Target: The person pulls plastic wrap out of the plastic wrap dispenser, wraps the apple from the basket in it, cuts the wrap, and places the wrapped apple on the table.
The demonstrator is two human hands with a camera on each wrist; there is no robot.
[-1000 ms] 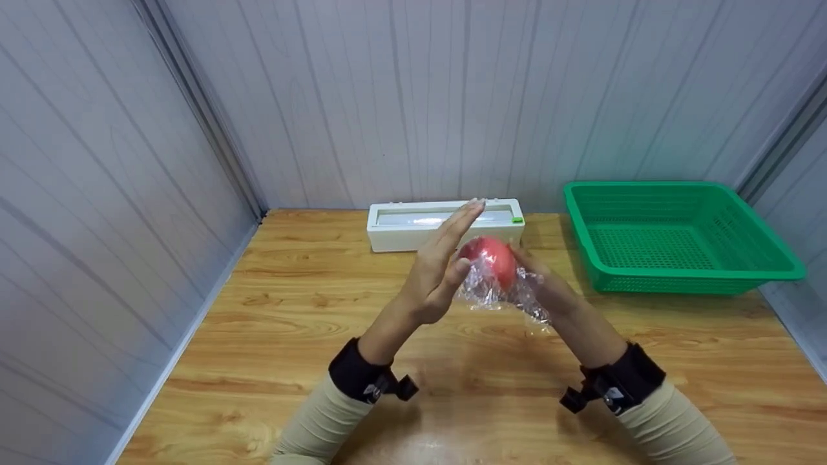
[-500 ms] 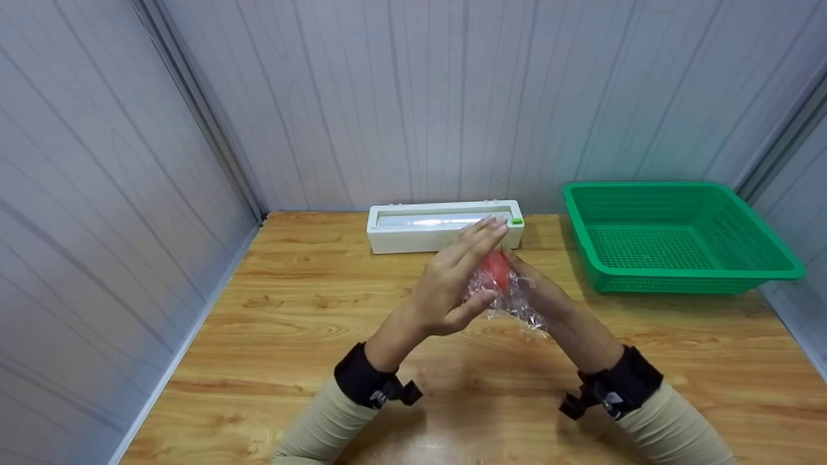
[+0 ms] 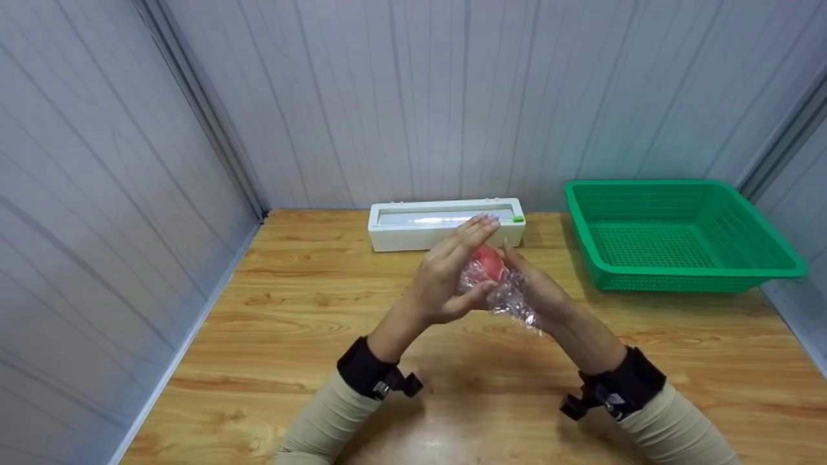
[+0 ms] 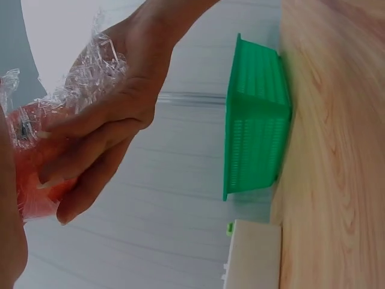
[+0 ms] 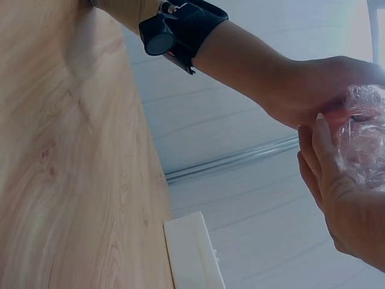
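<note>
A red round fruit [image 3: 488, 261] wrapped in crinkled clear film [image 3: 512, 300] is held above the wooden table [image 3: 310, 336], in front of the white film dispenser [image 3: 420, 232]. My left hand [image 3: 460, 268] covers its left side, fingers laid over the top and thumb pinching the film beneath. My right hand [image 3: 536, 290] cups it from the right and below. In the left wrist view the right hand [image 4: 102, 132] curls its fingers round the fruit [image 4: 36, 180]. The right wrist view shows the film [image 5: 364, 141] between the left hand [image 5: 313, 90] and the right hand [image 5: 343, 205].
A green plastic basket [image 3: 678, 278] with nothing in it stands at the back right, also in the left wrist view [image 4: 255, 138]. Grey panel walls close in the table on the left, back and right. Bare wood lies in front of my arms.
My left hand, held flat and upright beside the fruit a second ago, has folded over it, with the thumb now on the film. The fruit is mostly hidden. Both hands stay in place.
</note>
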